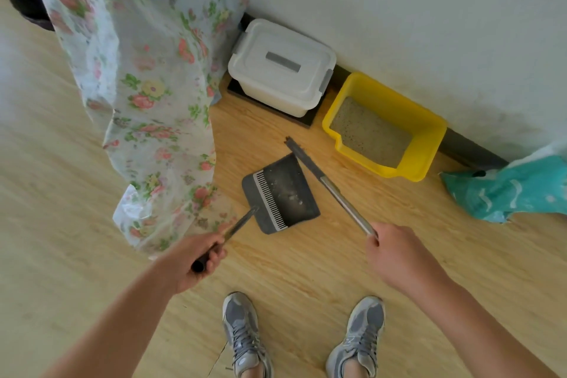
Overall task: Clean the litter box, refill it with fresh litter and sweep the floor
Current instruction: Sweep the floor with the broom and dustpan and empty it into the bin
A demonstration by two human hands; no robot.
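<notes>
1. Yellow plastic marks the litter box (pixel 423 135), which sits on the wooden floor (pixel 306 270) against the wall (pixel 429 24), already holding a level bed of pale litter (pixel 368 132); the refill looks done and the sweeping is the step in hand.
2. Just in front of it lies the dark dustpan (pixel 282 193), flat on the floor with a few light crumbs in its tray and a toothed comb strip across it.
3. The broom (pixel 325 181) crosses beside the pan's right edge, its dark head down near the pan's far corner.
4. Both tools look light and stiff: thin metal shafts with rigid plastic ends. They should answer well to a hold near the top of the handle, though a long shaft held that high will probably wobble at the working end.
5. The left hand (pixel 196 258) is curled in a full fist round the dustpan's black grip, forearm reaching in from the lower left, wrist angled down.
6. The right hand (pixel 395 252) is closed over the top of the broom's shaft, knuckles up, arm extended from the lower right.
7. A white lidded bin (pixel 282 67) stands left of the litter box; a teal bag (pixel 506 190) lies to its right, and a floral plastic sheet (pixel 147 86) hangs at left.
</notes>
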